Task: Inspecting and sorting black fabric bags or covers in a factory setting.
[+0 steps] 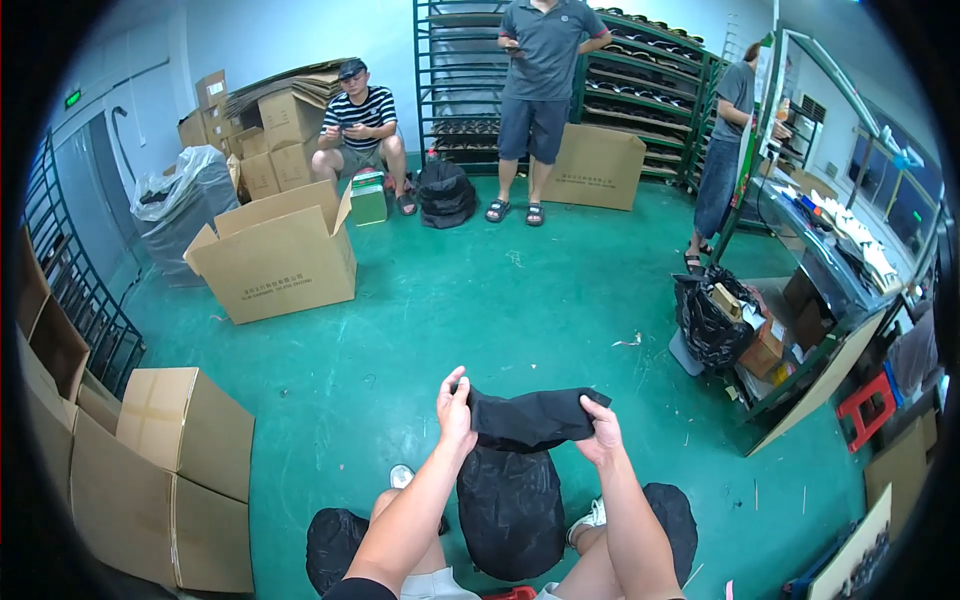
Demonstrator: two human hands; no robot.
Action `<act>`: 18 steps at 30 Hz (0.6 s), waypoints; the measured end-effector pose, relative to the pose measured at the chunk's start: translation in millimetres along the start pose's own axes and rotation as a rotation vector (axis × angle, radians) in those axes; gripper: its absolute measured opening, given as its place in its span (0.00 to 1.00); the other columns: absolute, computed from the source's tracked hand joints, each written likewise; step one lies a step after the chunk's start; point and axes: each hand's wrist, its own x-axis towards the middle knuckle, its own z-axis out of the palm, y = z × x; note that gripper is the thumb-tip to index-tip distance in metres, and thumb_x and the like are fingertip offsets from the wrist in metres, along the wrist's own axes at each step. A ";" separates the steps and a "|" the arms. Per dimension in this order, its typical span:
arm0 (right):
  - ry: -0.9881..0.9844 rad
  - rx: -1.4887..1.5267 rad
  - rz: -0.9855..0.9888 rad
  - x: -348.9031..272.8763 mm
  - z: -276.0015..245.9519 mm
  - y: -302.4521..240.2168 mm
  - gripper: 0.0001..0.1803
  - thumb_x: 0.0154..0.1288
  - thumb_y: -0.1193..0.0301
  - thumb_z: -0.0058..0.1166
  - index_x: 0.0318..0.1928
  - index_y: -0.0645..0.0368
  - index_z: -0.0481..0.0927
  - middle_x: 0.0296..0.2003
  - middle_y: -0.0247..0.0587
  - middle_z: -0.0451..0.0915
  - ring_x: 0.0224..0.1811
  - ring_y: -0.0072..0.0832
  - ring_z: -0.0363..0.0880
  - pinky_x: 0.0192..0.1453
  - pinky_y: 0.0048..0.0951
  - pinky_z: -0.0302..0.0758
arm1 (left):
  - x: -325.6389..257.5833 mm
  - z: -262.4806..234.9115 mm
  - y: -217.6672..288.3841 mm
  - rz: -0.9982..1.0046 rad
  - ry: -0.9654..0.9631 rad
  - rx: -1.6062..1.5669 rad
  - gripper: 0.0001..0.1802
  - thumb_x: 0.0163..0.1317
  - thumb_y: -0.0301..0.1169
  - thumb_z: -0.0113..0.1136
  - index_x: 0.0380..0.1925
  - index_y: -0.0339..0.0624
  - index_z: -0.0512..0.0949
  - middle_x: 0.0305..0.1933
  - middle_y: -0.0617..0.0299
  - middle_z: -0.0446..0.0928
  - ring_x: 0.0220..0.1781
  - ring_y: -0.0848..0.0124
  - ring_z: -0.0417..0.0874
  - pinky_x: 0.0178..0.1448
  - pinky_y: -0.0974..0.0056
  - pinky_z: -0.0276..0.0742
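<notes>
A piece of black fabric is stretched out between my two hands, its folds sagging a little in the middle. My left hand grips its left end, with the thumb side up. At the right end, my right hand pinches the fabric's edge. Just below it, between my legs, a rounded black cloth-like bundle rests low; what is inside cannot be made out. Two more dark bundles flank my legs, a left one and a right one.
Closed cartons are stacked at my left. Ahead stands an open carton on the green floor. A workbench and a black rubbish bag are at right, near a red stool. Several people are farther back by racks.
</notes>
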 end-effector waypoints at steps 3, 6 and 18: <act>-0.029 -0.034 0.004 -8.4 9.0 1.0 0.09 0.64 0.76 0.56 0.44 0.65 0.80 0.43 0.46 0.83 0.46 0.37 0.83 0.54 0.40 0.78 | 16.4 -17.9 -15.7 0.017 0.031 0.027 0.14 0.69 0.33 0.56 0.53 0.46 0.74 0.39 0.67 0.71 0.39 0.75 0.74 0.44 0.66 0.77; -0.005 -0.050 0.015 -12.0 5.7 -3.2 0.08 0.65 0.73 0.57 0.43 0.64 0.80 0.42 0.44 0.83 0.44 0.36 0.83 0.53 0.40 0.78 | 7.8 -4.3 -9.9 -0.008 0.062 0.041 0.11 0.69 0.35 0.56 0.50 0.48 0.76 0.42 0.68 0.72 0.43 0.74 0.74 0.48 0.63 0.76; -0.043 0.021 0.047 -6.1 22.7 3.5 0.14 0.63 0.67 0.56 0.45 0.65 0.80 0.45 0.47 0.83 0.49 0.40 0.81 0.62 0.45 0.73 | 1.5 1.3 1.5 -0.035 -0.093 -0.007 0.21 0.57 0.20 0.60 0.51 0.48 0.75 0.40 0.64 0.71 0.39 0.70 0.77 0.43 0.61 0.79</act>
